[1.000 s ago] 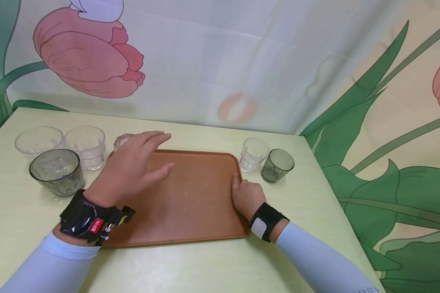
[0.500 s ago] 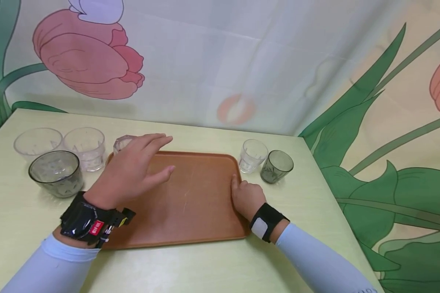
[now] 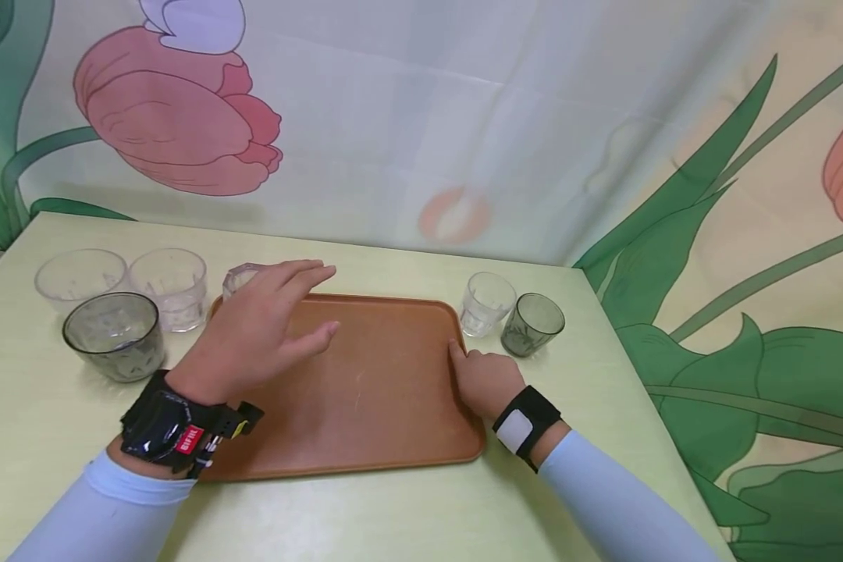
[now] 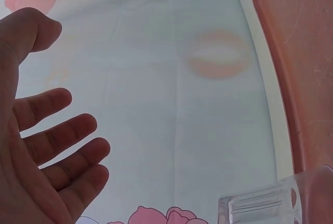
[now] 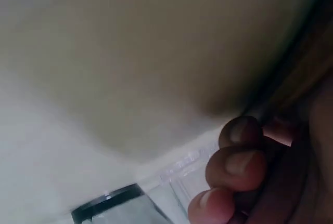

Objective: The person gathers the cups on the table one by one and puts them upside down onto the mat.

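Note:
A brown rectangular tray (image 3: 379, 382) lies on the pale table. My right hand (image 3: 488, 378) grips its right edge, the thumb laid along the rim and the other fingers curled; in the right wrist view the curled fingers (image 5: 237, 169) show beside the dark tray edge. My left hand (image 3: 253, 328) is held over the tray's left part, fingers relaxed and thumb apart, holding nothing. Just behind it a clear faceted glass (image 3: 239, 275) stands at the tray's far left corner, partly hidden; the left wrist view shows this glass (image 4: 255, 208) apart from the fingers.
Left of the tray stand two clear glasses (image 3: 172, 289) and a smoky grey glass (image 3: 115, 336). Beyond the tray's right edge are a clear tumbler (image 3: 488, 303) and a small grey glass (image 3: 531, 324). A flower-printed cloth (image 3: 365, 140) hangs behind the table.
My right hand has shifted slightly to the right at the tray's edge, baring more of its near right corner. The head view has moved a little; the left hand keeps its pose.

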A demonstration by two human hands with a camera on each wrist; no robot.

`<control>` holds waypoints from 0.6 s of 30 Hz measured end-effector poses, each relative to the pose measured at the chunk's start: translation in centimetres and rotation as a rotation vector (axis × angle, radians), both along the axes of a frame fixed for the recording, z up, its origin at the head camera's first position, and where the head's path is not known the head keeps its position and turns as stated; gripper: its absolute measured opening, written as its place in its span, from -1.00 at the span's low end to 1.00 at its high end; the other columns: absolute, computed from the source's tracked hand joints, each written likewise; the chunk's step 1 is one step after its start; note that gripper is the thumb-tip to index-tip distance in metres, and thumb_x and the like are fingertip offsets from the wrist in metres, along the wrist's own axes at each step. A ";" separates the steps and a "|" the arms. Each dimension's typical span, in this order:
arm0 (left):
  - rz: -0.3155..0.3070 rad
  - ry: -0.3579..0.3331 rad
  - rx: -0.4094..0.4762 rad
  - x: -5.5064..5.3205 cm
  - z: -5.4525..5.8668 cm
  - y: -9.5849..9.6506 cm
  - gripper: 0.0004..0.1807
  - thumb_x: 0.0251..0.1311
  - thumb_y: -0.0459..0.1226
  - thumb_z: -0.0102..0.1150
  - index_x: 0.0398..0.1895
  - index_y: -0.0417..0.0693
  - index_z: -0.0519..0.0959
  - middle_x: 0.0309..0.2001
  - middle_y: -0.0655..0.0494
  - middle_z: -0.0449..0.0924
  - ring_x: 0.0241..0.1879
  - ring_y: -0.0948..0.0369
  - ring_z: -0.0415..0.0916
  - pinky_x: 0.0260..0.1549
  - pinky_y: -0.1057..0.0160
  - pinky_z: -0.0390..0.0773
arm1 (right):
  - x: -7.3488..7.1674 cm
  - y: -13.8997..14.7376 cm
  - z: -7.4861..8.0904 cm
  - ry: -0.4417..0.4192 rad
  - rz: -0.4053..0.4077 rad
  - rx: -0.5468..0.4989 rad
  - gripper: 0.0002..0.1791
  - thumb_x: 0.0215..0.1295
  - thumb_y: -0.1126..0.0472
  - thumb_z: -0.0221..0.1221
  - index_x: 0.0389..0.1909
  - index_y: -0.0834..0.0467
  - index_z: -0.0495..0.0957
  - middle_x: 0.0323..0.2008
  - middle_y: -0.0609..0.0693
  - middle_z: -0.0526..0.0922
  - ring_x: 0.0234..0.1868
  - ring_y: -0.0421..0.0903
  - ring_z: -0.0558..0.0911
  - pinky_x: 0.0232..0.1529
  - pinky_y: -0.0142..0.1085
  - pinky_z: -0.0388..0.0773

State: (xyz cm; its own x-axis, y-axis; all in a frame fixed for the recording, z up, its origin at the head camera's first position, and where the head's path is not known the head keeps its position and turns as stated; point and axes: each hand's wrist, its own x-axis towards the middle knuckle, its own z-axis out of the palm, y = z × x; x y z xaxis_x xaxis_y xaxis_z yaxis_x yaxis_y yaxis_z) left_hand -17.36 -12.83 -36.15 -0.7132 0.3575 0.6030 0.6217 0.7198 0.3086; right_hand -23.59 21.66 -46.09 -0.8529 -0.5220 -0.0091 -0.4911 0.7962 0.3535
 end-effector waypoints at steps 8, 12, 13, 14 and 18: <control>-0.017 -0.005 0.014 0.2 0.0 0.2 -0.33 0.18 -0.02 0.32 0.33 -0.10 0.47 0.28 -0.08 0.49 0.29 -0.03 0.43 0.22 -0.12 0.48 | 0.2 -0.4 2.7 0.083 0.088 -0.148 -0.71 0.52 0.15 -0.01 0.11 0.17 0.52 -0.51 0.10 0.52 -0.63 0.07 0.56 -0.77 -0.06 0.47; -0.026 0.003 0.020 0.2 0.0 0.3 -0.33 0.17 -0.01 0.32 0.32 -0.09 0.48 0.29 -0.07 0.49 0.29 -0.03 0.43 0.22 -0.12 0.48 | 0.0 -1.0 4.0 0.059 0.109 -0.255 -0.64 0.47 0.15 0.08 0.20 0.16 0.54 -0.38 0.09 0.55 -0.48 0.02 0.59 -0.61 -0.09 0.56; -0.028 0.005 0.019 0.2 0.0 0.3 -0.33 0.16 -0.01 0.32 0.32 -0.09 0.48 0.28 -0.08 0.49 0.28 -0.03 0.43 0.22 -0.12 0.48 | 0.0 -1.1 4.4 0.047 0.115 -0.290 -0.61 0.45 0.15 0.10 0.23 0.15 0.52 -0.35 0.08 0.55 -0.44 0.01 0.58 -0.56 -0.10 0.57; -0.029 0.007 0.020 0.2 0.0 0.3 -0.33 0.16 -0.01 0.33 0.31 -0.09 0.49 0.28 -0.08 0.50 0.28 -0.03 0.43 0.21 -0.12 0.48 | -0.1 -1.2 4.7 0.037 0.124 -0.322 -0.58 0.43 0.15 0.12 0.26 0.15 0.51 -0.31 0.07 0.56 -0.39 0.00 0.58 -0.48 -0.11 0.59; -0.035 0.016 0.025 0.3 0.0 0.3 -0.33 0.14 -0.02 0.34 0.31 -0.09 0.49 0.28 -0.08 0.50 0.28 -0.03 0.43 0.21 -0.13 0.47 | 0.1 -1.8 6.2 0.017 0.198 -0.455 -0.51 0.41 0.13 0.13 0.33 0.14 0.44 -0.17 0.05 0.55 -0.17 -0.02 0.56 -0.12 -0.13 0.60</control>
State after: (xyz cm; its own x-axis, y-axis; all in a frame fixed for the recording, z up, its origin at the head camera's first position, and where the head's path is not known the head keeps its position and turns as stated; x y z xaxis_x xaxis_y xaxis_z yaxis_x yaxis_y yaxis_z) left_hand -17.10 -12.50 -36.14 -0.6905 0.3669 0.6234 0.6517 0.6894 0.3161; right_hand -23.51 19.84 -39.94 -0.7348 -0.6221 0.2703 -0.6459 0.7634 0.0014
